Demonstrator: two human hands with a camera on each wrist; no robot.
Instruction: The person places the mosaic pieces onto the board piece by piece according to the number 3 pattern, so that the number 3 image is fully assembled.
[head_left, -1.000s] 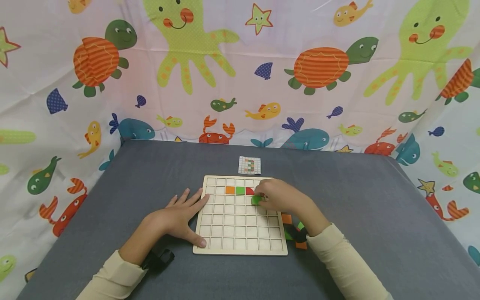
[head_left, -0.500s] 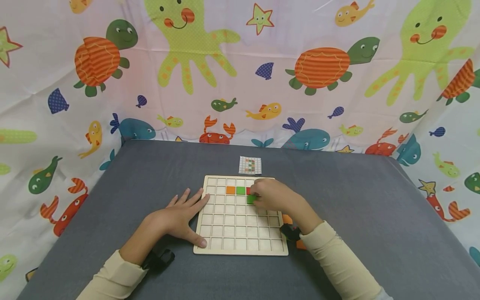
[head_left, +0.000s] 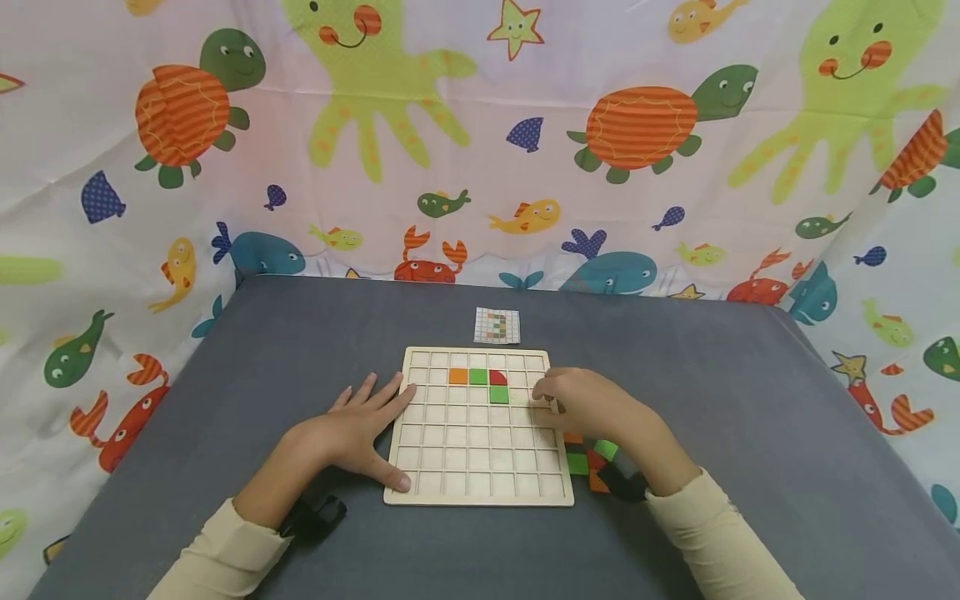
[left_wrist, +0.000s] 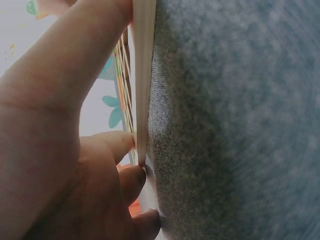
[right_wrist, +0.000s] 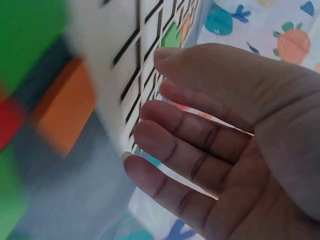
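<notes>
A wooden grid board (head_left: 480, 458) lies on the grey table. In its second row from the back sit an orange tile (head_left: 458, 377), a green tile (head_left: 477, 377) and a tile with a curved red part (head_left: 498, 377). Directly in front of the red one is a second green tile (head_left: 498, 395). My left hand (head_left: 348, 435), fingers spread, rests on the board's left edge. Over the right edge hovers my right hand (head_left: 596, 407); its fingers are loosely bent and hold nothing, as the right wrist view shows.
Several loose green, red and orange tiles (head_left: 577, 464) lie beside the board's right edge, partly hidden under my right wrist. A small printed card (head_left: 497, 326) with a coloured grid pattern lies behind the board. A sea-animal curtain (head_left: 480, 167) hangs beyond the table.
The green tile that my right hand was holding now sits in a cell in front of the red tile. My right hand has let go and moved right; the left has stayed put.
</notes>
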